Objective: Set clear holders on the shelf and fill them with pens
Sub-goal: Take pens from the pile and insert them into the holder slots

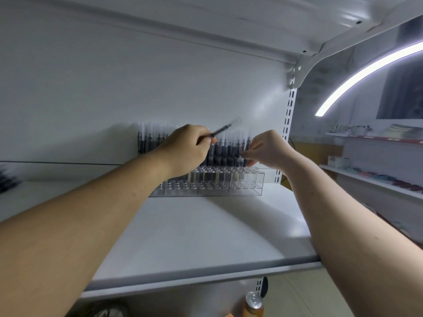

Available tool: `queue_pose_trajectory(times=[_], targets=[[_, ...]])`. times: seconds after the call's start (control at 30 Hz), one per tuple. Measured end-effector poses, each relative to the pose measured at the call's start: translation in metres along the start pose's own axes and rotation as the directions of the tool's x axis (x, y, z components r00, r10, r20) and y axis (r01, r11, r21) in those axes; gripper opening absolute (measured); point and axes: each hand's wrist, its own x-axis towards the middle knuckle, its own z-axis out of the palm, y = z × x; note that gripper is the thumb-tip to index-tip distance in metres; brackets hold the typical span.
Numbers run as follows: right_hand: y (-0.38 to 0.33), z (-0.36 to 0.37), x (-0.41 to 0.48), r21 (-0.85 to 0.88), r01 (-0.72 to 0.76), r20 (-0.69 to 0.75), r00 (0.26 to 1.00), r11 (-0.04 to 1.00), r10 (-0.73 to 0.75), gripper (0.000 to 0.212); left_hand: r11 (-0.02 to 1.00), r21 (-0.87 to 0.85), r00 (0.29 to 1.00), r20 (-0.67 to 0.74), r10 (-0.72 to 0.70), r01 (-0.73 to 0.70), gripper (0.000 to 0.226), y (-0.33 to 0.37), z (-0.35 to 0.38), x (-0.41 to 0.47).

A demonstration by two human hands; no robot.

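Observation:
A clear tiered holder (229, 186) stands at the back of the white shelf (206, 236), against the rear panel. Its back rows hold several upright dark pens with clear caps (229, 145); the front rows of holes show no pens. My left hand (185, 149) is above the holder's left half and pinches one dark pen (225, 129), which slants up to the right. My right hand (267, 149) is at the holder's right end, its fingertips pinching a pen standing in a back row.
A slotted upright post (287, 124) rises just right of the holder. A metal can (253, 303) stands below the shelf's front edge. Other shelves with goods (377, 177) lie to the right. Dark items (6, 179) sit at the far left.

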Motion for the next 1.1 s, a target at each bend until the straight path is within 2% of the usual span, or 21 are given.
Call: queue_pose_trajectory(times=[0.17, 0.3, 0.37, 0.47, 0.53, 0.6, 0.63, 0.7, 0.8, 0.97, 1.03, 1.1], targets=[[0.006, -0.002, 0.002, -0.078, 0.036, 0.03, 0.999, 0.996, -0.034, 0.024, 0.997, 0.062, 0.999, -0.003, 0.051, -0.051, 0.022, 0.0, 0.0, -0.001], [0.001, -0.008, 0.003, 0.008, 0.008, -0.128, 0.992, 1.0, -0.007, 0.033, 0.993, 0.086, 0.995, -0.056, 0.083, -0.078, 0.02, 0.0, 0.0, 0.0], [-0.004, -0.01, 0.001, 0.021, 0.069, -0.234, 0.97, 0.997, -0.063, 0.033, 0.99, 0.103, 0.991, -0.081, 0.105, -0.097, 0.021, 0.001, 0.001, 0.0], [-0.012, -0.01, 0.001, 0.133, 0.205, -0.325, 0.933, 0.97, -0.153, 0.017, 0.986, 0.109, 0.982, -0.126, 0.143, -0.13, 0.023, 0.001, 0.001, 0.001], [-0.02, -0.01, -0.003, 0.37, 0.242, -0.223, 0.96, 0.897, -0.167, 0.003, 0.984, 0.104, 0.976, -0.149, 0.162, -0.147, 0.023, 0.0, 0.0, 0.001], [-0.028, -0.008, -0.008, 0.596, 0.161, -0.024, 0.983, 0.786, -0.184, 0.004, 0.981, 0.107, 0.971, -0.161, 0.178, -0.162, 0.022, 0.001, 0.0, 0.001], [-0.031, -0.007, -0.01, 0.661, 0.109, 0.058, 0.979, 0.742, -0.196, 0.007, 0.98, 0.111, 0.97, -0.163, 0.182, -0.166, 0.021, 0.001, 0.0, 0.001], [-0.036, -0.003, -0.012, 0.728, 0.058, 0.132, 0.966, 0.683, -0.223, 0.017, 0.978, 0.118, 0.97, -0.157, 0.188, -0.171, 0.019, 0.001, 0.0, 0.001], [-0.038, -0.001, -0.012, 0.787, 0.051, 0.137, 0.957, 0.615, -0.255, 0.026, 0.978, 0.122, 0.974, -0.13, 0.185, -0.17, 0.019, 0.001, 0.001, 0.001], [-0.039, -0.004, -0.011, 0.849, 0.058, 0.107, 0.954, 0.525, -0.279, 0.013, 0.97, 0.146, 0.971, -0.114, 0.212, -0.195, 0.019, 0.003, 0.003, 0.001], [-0.039, -0.007, -0.009, 0.873, 0.06, 0.054, 0.974, 0.485, -0.22, 0.012, 0.964, 0.176, 0.97, -0.099, 0.221, -0.201, 0.018, 0.003, 0.003, 0.0], [-0.038, -0.01, -0.006, 0.879, 0.094, -0.042, 0.992, 0.467, -0.12, 0.012, 0.95, 0.233, 0.968, -0.086, 0.234, -0.209, 0.027, 0.003, 0.002, -0.001]])
